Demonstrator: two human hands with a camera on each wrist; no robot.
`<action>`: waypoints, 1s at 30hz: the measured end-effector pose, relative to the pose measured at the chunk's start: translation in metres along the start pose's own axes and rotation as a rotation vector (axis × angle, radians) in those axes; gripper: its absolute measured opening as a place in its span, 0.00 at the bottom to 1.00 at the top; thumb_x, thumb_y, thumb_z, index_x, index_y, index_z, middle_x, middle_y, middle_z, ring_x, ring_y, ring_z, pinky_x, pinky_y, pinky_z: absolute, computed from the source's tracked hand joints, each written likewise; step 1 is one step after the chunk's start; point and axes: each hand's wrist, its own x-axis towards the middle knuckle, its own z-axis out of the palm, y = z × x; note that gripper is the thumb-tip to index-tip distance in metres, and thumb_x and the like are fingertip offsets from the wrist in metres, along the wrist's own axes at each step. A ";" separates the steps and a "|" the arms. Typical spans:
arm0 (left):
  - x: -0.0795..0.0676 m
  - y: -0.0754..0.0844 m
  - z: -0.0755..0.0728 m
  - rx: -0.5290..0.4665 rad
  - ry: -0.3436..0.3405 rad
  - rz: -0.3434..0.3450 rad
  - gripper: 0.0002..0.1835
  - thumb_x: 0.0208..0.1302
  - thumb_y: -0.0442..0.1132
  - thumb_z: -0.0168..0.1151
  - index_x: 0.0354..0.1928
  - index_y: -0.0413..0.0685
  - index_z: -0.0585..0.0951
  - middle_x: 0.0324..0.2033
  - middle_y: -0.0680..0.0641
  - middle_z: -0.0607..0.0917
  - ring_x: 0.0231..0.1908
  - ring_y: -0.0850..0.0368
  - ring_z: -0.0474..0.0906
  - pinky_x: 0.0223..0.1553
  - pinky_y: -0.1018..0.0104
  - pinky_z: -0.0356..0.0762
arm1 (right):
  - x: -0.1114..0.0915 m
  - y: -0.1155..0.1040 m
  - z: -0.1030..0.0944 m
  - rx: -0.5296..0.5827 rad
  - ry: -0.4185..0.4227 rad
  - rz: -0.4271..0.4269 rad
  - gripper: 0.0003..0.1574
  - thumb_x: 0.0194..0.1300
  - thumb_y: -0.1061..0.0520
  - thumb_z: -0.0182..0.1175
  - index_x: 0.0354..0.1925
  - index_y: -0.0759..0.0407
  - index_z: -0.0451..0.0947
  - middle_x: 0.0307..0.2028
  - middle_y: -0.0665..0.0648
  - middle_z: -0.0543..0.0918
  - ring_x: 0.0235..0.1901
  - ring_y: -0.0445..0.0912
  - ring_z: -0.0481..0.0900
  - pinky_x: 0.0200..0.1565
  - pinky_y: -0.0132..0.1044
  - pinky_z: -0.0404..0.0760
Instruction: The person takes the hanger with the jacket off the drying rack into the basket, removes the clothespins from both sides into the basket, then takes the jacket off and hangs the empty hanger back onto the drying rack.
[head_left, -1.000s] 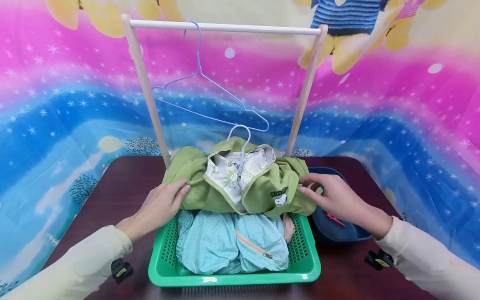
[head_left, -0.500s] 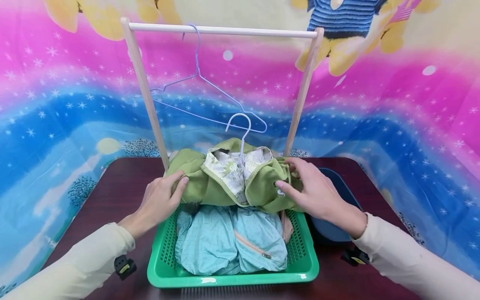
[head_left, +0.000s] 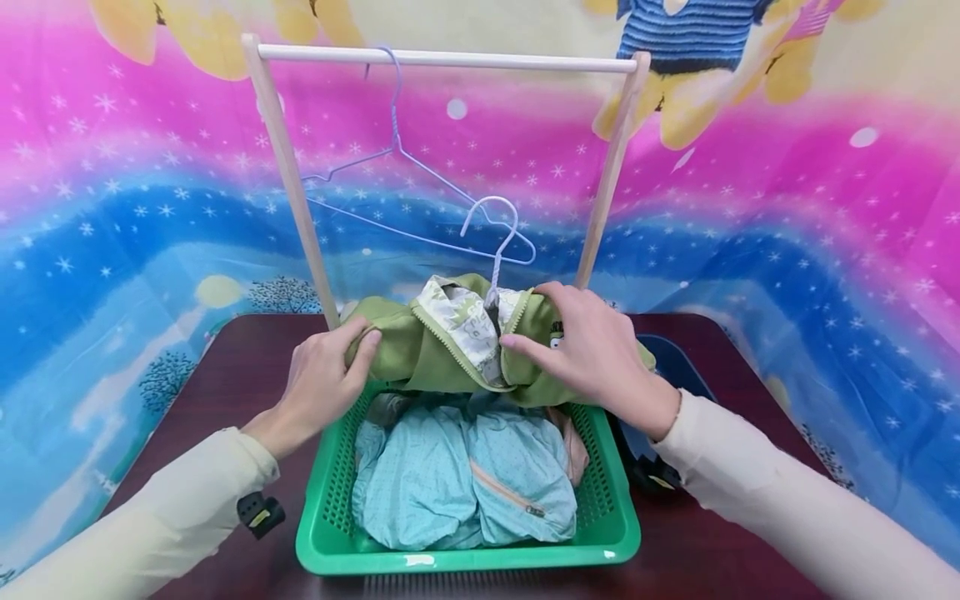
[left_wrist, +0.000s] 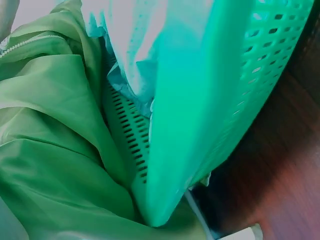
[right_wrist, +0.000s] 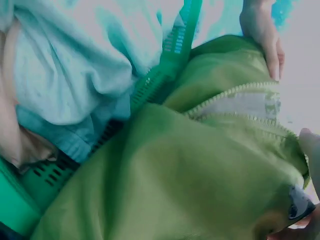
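Note:
A green zip-up jacket point(head_left: 397, 350) with a patterned white lining lies bunched over the far part of a green basket point(head_left: 468, 560). The white hook of a clothes hanger point(head_left: 497, 267) rises from its neck opening; its lower part is hidden inside. At the jacket's left side, my left hand point(head_left: 315, 383) pinches the cloth between thumb and fingers. My right hand point(head_left: 600, 350) grips the jacket's right front near the collar, thumb by the zipper edge; its other fingers are mostly hidden. In the right wrist view, the jacket point(right_wrist: 165, 170) bulges below the half-parted zipper.
Light-blue clothing point(head_left: 450, 483) and a pinkish piece point(head_left: 572, 450) lie in the basket. Behind stands a wooden rack point(head_left: 442, 58) with a bare lilac hanger point(head_left: 395, 137) on its bar. A dark-blue bin point(head_left: 678, 367) is at the right on the dark table point(head_left: 225, 375).
My right hand has moved left along the jacket from its right side toward the collar. The hanger's hook has risen and shifted slightly right. The left hand keeps its pinch.

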 end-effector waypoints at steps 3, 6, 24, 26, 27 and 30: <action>0.002 0.000 -0.001 0.001 0.015 0.007 0.13 0.72 0.36 0.56 0.26 0.50 0.73 0.11 0.57 0.61 0.14 0.64 0.56 0.18 0.67 0.56 | 0.007 -0.001 0.000 -0.008 0.011 0.003 0.36 0.60 0.30 0.68 0.54 0.52 0.81 0.30 0.52 0.84 0.25 0.48 0.78 0.16 0.36 0.67; 0.002 -0.001 -0.003 0.004 0.031 0.017 0.11 0.71 0.35 0.58 0.27 0.49 0.75 0.11 0.57 0.62 0.14 0.65 0.55 0.17 0.67 0.55 | 0.010 0.001 -0.002 0.025 0.021 -0.008 0.20 0.65 0.41 0.68 0.48 0.51 0.83 0.27 0.52 0.83 0.21 0.45 0.74 0.17 0.37 0.65; 0.012 -0.013 -0.022 -0.043 0.173 -0.018 0.11 0.72 0.33 0.55 0.28 0.43 0.79 0.11 0.54 0.64 0.13 0.68 0.54 0.16 0.68 0.52 | -0.008 0.069 -0.040 0.058 0.079 0.080 0.13 0.72 0.53 0.63 0.51 0.56 0.85 0.17 0.57 0.75 0.15 0.45 0.66 0.17 0.37 0.61; 0.012 -0.015 -0.024 -0.058 0.188 -0.029 0.12 0.72 0.33 0.55 0.27 0.43 0.77 0.12 0.54 0.64 0.13 0.68 0.54 0.16 0.69 0.51 | -0.008 0.078 -0.042 0.136 0.060 0.095 0.14 0.74 0.54 0.60 0.51 0.59 0.84 0.14 0.55 0.68 0.12 0.42 0.61 0.16 0.36 0.60; 0.012 -0.016 -0.025 -0.064 0.192 -0.033 0.13 0.73 0.33 0.54 0.27 0.43 0.77 0.12 0.54 0.64 0.13 0.67 0.54 0.16 0.69 0.51 | -0.008 0.082 -0.042 0.178 0.051 0.096 0.14 0.75 0.55 0.59 0.52 0.61 0.84 0.14 0.54 0.66 0.12 0.41 0.59 0.15 0.35 0.60; 0.012 -0.019 -0.025 -0.090 0.212 -0.051 0.14 0.73 0.34 0.53 0.25 0.42 0.75 0.13 0.53 0.64 0.13 0.67 0.54 0.17 0.70 0.52 | -0.005 0.094 -0.041 0.334 0.021 0.116 0.17 0.76 0.59 0.56 0.54 0.68 0.82 0.15 0.52 0.69 0.12 0.37 0.61 0.16 0.33 0.63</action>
